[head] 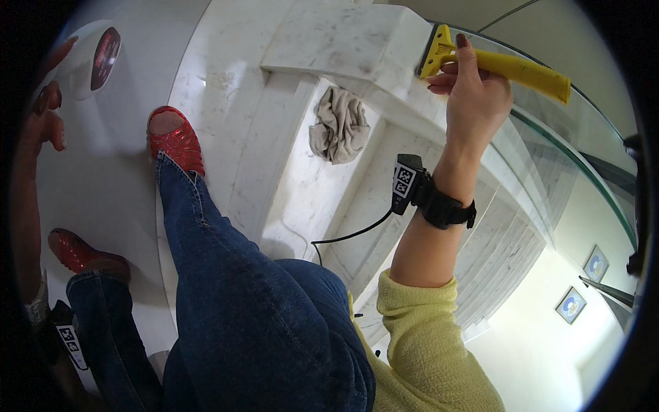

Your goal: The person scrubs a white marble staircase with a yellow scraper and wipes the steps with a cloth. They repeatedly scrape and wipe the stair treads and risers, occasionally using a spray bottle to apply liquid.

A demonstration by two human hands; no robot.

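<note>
At the upper right, my right hand (pixel 476 85) grips a yellow wide-bladed scraper (pixel 525 74) near its head. The dark-edged blade lies by the end of a glass panel (pixel 545 82) and a marble ledge; whether it touches them cannot be told. At the far left, my left hand (pixel 49 110) is partly cut off by the picture's dark rim, its fingers curled around a white plastic bottle (pixel 82 67) with a dark red label. A crumpled grey-beige cloth (pixel 340 125) rests on a marble step (pixel 298 190) between the hands.
Marble stairs (pixel 489 232) run down to the right beside glass railing panels. My feet wear red sandals (pixel 177 139), one at the marble edge, the other on the grey floor (pixel 113 180). A black cable (pixel 355 238) hangs from the right wrist device. Framed pictures (pixel 571 305) hang at right.
</note>
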